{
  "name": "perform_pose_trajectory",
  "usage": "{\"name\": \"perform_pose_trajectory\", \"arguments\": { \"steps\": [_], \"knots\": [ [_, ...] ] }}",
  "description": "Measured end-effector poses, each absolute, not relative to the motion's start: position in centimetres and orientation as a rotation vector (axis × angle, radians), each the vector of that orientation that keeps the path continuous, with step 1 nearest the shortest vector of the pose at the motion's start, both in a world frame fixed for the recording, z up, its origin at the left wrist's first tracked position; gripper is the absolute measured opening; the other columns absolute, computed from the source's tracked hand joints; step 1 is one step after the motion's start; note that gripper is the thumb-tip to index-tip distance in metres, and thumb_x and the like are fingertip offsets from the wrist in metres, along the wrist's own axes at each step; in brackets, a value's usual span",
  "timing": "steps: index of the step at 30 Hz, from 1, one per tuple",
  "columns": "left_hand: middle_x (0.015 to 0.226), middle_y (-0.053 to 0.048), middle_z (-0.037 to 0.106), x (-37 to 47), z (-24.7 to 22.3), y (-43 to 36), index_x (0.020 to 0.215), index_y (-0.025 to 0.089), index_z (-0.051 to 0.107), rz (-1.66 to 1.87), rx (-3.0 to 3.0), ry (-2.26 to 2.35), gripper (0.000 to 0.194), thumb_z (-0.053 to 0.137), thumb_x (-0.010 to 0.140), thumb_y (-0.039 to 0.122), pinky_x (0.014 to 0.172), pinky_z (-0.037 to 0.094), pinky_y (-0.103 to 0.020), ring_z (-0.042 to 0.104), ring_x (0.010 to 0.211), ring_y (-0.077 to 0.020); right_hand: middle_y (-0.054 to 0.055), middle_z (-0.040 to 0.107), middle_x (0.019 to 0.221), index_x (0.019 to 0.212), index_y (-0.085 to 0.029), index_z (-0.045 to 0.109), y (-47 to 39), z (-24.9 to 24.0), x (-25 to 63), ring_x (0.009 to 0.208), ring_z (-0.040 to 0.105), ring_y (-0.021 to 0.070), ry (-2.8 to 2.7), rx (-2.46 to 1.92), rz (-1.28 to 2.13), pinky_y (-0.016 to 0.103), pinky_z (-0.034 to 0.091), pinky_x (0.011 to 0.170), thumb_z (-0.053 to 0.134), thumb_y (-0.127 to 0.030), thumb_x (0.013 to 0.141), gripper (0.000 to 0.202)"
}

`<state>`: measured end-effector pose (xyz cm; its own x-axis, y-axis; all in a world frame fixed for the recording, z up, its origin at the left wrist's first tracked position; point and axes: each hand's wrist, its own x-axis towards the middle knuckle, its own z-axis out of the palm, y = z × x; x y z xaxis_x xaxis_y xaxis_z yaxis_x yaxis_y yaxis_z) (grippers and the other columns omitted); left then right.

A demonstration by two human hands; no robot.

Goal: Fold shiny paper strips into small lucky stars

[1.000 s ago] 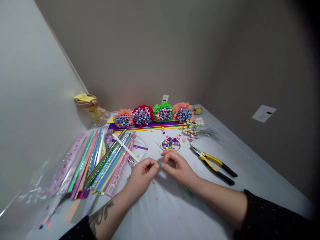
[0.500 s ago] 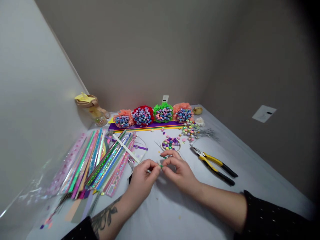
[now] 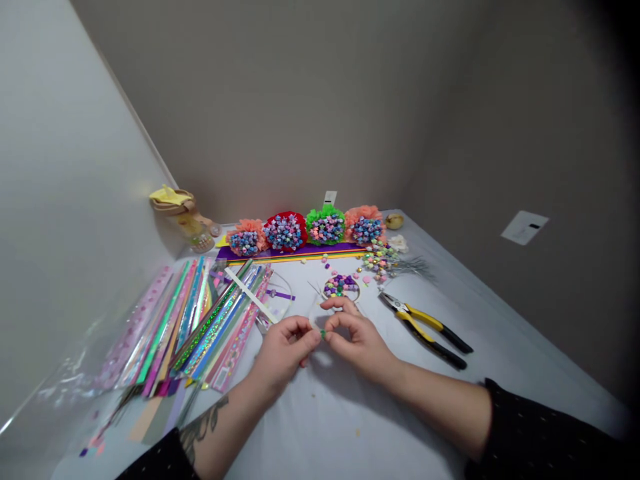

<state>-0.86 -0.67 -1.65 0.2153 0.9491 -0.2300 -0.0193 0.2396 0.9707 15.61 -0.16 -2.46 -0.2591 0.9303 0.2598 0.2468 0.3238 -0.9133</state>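
At the far left, a crumpled clear wrapper [image 3: 65, 380] is so see-through that its outline is hard to follow against the white surface. Beside it lies a fan of coloured strips [image 3: 220, 320], many overlapping so that the lower ones are covered. The left sleeve [image 3: 157, 460], black with pale dots, is cut off by the bottom edge. Just right of the strips is the left hand [image 3: 284, 350], its thumb and forefinger brought together in a pinch, the other fingers curled under and mostly out of sight. Behind it, a small metallic thing [image 3: 261, 325] shows only in part, and I cannot make out what it is. Between the two hands, near the middle of the view, is a tiny green piece [image 3: 323, 334], pinched at the fingertips of both; its folds are too small to read. The right hand [image 3: 357, 343] meets it with thumb and forefinger closed on its right side, forming a loop, while another finger is lifted clear; its raised fingers reach the near side of a round dish [image 3: 359, 293] of small coloured pieces. Farther right, pliers [image 3: 430, 333] lie near the right forearm. The right sleeve [image 3: 545, 433] runs out of the frame below.
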Motion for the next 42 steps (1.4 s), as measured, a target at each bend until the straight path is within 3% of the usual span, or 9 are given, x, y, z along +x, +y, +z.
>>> {"name": "perform_pose_trajectory", "arguments": {
  "steps": [3, 8, 11, 23, 27, 32, 37, 42],
  "knots": [
    [0.048, 0.006, 0.044, -0.8, -1.6, -0.7, 0.063, 0.014, 0.053, 0.892, 1.111, 1.169, 0.025, 0.065, 0.072, 0.034, 0.039, 0.026, -0.016, 0.036, 0.039, -0.0037, 0.008, 0.05, 0.109, 0.069, -0.018, 0.057, -0.3, -2.6, 15.5, 0.109, 0.047, 0.0227, -1.731, -1.081, 0.902, 0.041, 0.034, 0.094, 0.056, -0.014, 0.075, 0.008],
    [0.044, 0.009, 0.041, -0.5, -1.5, -0.8, 0.06, 0.015, 0.048, 0.955, 0.887, 1.158, 0.029, 0.068, 0.068, 0.035, 0.038, 0.021, -0.016, 0.03, 0.037, -0.0024, 0.007, 0.05, 0.1, 0.089, -0.021, 0.059, -0.5, -2.7, 15.5, 0.102, 0.047, 0.0228, -1.832, -1.001, 0.53, 0.041, 0.038, 0.089, 0.06, -0.016, 0.075, 0.015],
    [0.047, 0.008, 0.044, -0.3, -1.5, -0.9, 0.06, 0.015, 0.048, 0.948, 0.808, 1.147, 0.031, 0.071, 0.063, 0.036, 0.038, 0.02, -0.016, 0.031, 0.039, -0.0023, 0.006, 0.049, 0.093, 0.09, -0.022, 0.058, -0.6, -2.7, 15.6, 0.096, 0.047, 0.0224, -1.875, -0.974, 0.384, 0.04, 0.04, 0.085, 0.06, -0.016, 0.076, 0.016],
    [0.05, 0.003, 0.052, -0.5, -1.4, -0.9, 0.06, 0.013, 0.052, 0.914, 0.783, 1.193, 0.026, 0.069, 0.063, 0.031, 0.039, 0.021, -0.017, 0.036, 0.041, -0.0033, 0.005, 0.054, 0.085, 0.088, -0.023, 0.06, -0.5, -2.3, 15.8, 0.09, 0.047, 0.0214, -1.949, -0.917, 0.25, 0.041, 0.04, 0.084, 0.06, -0.014, 0.077, 0.015],
    [0.047, 0.006, 0.046, -0.4, -1.0, -0.9, 0.059, 0.014, 0.05, 0.943, 0.834, 1.205, 0.026, 0.068, 0.063, 0.032, 0.039, 0.021, -0.017, 0.034, 0.04, -0.0034, 0.005, 0.053, 0.086, 0.087, -0.022, 0.06, -0.4, -2.1, 15.7, 0.089, 0.049, 0.0208, -1.912, -0.941, 0.398, 0.038, 0.042, 0.081, 0.059, -0.015, 0.076, 0.013],
    [0.047, 0.008, 0.042, -0.2, -1.4, -0.8, 0.059, 0.014, 0.051, 0.986, 0.94, 1.236, 0.025, 0.067, 0.065, 0.033, 0.042, 0.028, -0.018, 0.034, 0.042, -0.0046, 0.004, 0.051, 0.082, 0.078, -0.018, 0.059, -0.2, -2.2, 15.4, 0.065, 0.049, 0.0122, -1.777, -1.025, 0.876, 0.024, 0.04, 0.054, 0.055, -0.016, 0.076, 0.005],
    [0.052, 0.005, 0.046, -0.5, -1.7, -0.9, 0.063, 0.014, 0.054, 0.932, 1.089, 1.244, 0.025, 0.065, 0.07, 0.036, 0.045, 0.032, -0.019, 0.038, 0.046, -0.0065, 0.002, 0.051, 0.075, 0.066, -0.018, 0.055, 0.2, -2.6, 15.4, 0.07, 0.051, 0.0137, -1.718, -1.011, 1.0, 0.025, 0.04, 0.06, 0.053, -0.016, 0.076, 0.01],
    [0.068, -0.002, 0.058, -1.0, -1.0, -0.7, 0.076, 0.013, 0.063, 0.867, 1.309, 1.18, 0.02, 0.058, 0.076, 0.033, 0.054, 0.041, -0.022, 0.051, 0.062, -0.0129, 0.001, 0.051, 0.073, 0.064, -0.018, 0.054, 0.5, -2.7, 15.6, 0.069, 0.051, 0.0136, -1.685, -1.008, 1.044, 0.025, 0.04, 0.061, 0.053, -0.015, 0.073, 0.01]
  ]
}}
